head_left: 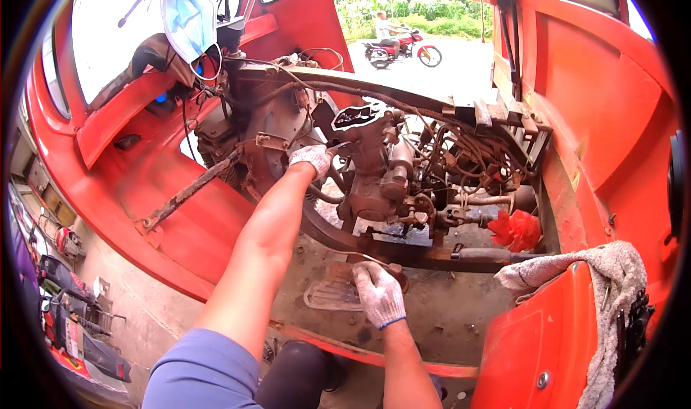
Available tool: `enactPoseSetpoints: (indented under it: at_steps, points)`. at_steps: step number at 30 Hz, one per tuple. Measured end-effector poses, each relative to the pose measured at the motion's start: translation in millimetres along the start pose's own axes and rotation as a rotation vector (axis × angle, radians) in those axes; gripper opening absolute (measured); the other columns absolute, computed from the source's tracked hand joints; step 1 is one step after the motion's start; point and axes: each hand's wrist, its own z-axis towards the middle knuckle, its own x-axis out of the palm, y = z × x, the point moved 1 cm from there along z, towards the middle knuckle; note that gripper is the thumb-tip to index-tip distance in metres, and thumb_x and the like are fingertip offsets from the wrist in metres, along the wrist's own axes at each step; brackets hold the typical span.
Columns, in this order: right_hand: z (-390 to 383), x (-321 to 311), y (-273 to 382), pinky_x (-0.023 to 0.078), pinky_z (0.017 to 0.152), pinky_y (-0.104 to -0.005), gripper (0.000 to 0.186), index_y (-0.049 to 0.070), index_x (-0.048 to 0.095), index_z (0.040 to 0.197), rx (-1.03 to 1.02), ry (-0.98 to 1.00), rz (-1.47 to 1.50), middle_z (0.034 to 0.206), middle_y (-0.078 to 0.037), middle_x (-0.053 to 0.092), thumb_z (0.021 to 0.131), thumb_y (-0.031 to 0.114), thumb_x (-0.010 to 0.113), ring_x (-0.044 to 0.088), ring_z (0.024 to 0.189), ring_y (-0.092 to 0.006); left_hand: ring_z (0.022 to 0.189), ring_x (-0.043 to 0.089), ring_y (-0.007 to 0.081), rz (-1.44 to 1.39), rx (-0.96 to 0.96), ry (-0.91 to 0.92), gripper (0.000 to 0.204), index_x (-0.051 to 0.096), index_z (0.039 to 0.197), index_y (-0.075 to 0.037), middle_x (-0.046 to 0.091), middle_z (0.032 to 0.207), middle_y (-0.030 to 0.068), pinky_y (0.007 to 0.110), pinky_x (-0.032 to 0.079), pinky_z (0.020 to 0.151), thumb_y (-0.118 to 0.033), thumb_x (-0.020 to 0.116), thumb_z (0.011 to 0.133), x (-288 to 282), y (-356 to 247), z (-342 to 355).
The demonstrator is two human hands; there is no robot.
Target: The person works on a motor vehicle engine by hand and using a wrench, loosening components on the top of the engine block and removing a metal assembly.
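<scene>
Greasy engine (374, 171) beside left hand (311, 158) fingers

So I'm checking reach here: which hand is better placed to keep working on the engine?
Left, probably. The left hand is already up against the engine, while the right hand rests low on the pedal at the floor.

A blue face mask (188, 16) is hung at the upper left. A red cloth flower (515, 229) is lodged near the wiring. A grey rag (612, 279) is draped over a red panel (547, 337). A red motorcycle (403, 49) with a rider is seen on the road (461, 67) behind.
</scene>
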Motion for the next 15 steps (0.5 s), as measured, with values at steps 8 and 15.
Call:
enactPoseSetpoints:
  at_steps: [8, 15]
  points:
    - [-5, -9, -12, 0.056, 0.086, -0.0431, 0.028, 0.003, 0.073, 0.109, -0.156, -0.059, -0.192, 0.097, -0.021, 0.074, 0.103, 0.028, 0.062, 0.072, 0.095, -0.0382, 0.122, 0.068, 0.0385, -0.029, 0.006, 0.003, 0.063, 0.073, 0.127, -0.011, 0.072, 0.129, 0.0193, 0.05, 0.053, 0.103, -0.058, 0.035, 0.108, 5, -2, -2]
    - [-1, -12, 0, 0.057, 0.085, -0.0404, 0.03, 0.003, 0.074, 0.114, -0.078, -0.113, -0.047, 0.101, -0.02, 0.075, 0.105, 0.029, 0.062, 0.074, 0.094, -0.0312, 0.131, 0.063, 0.037, 0.008, -0.081, -0.006, 0.065, 0.07, 0.135, -0.013, 0.069, 0.138, 0.0174, 0.049, 0.05, 0.109, -0.06, 0.034, 0.108, 0, -1, -8]
